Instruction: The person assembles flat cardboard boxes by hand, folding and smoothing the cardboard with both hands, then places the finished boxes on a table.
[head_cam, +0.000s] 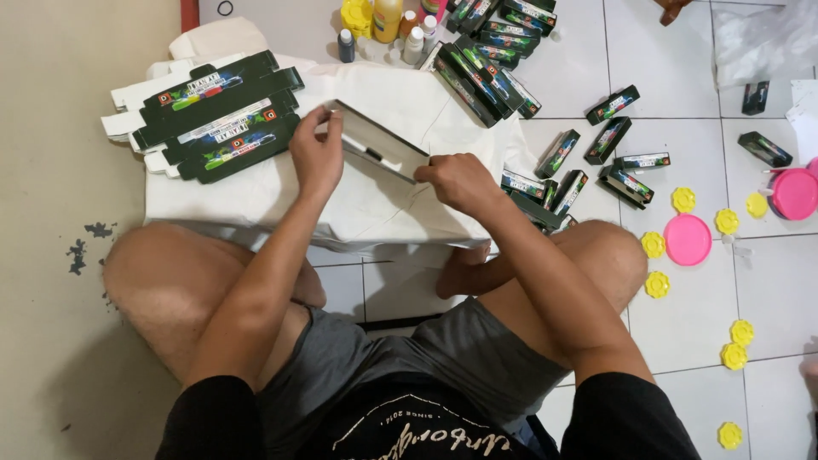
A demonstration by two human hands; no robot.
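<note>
Both hands grip 1 flat black carton over a white cloth bundle on the tiled floor. The left hand pinches its upper end with curled fingers; the right hand closes on its lower end. A stack of flattened black cartons lies just left. Folded black boxes, yellow caps and a pink lid lie to the right.

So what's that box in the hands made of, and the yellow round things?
The box looks like thin printed cardboard: flat panels, sharp folds, white inside, slightly glossy black outside. The yellow caps look like moulded plastic, with even colour and scalloped edges, though that is less certain.
</note>
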